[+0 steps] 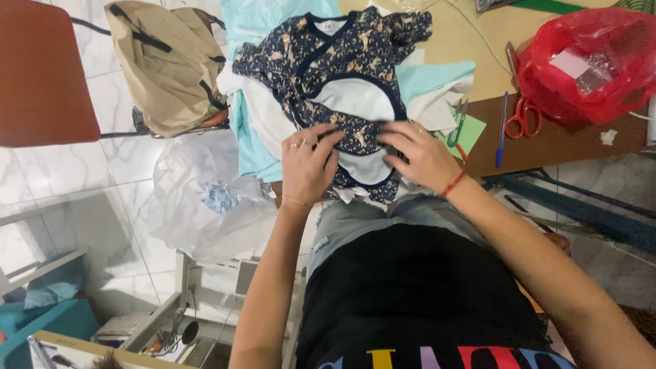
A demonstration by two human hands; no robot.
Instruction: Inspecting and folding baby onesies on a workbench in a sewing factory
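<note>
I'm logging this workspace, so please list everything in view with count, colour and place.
baby garment: one, navy patterned, on the cloth pile, under both hands
cloth pile: several, white and pale blue, on the table
backpack: one, tan, left on a chair
plastic bag: one, red, top right
scissors: one, red-handled, beside the bag
pen: one, blue, on the table
clear plastic: one, floor at left
left hand: on the garment
right hand: on the garment

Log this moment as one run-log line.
left hand: on navy patterned baby garment | right hand: on same garment | nearby: red scissors, blue pen
</note>
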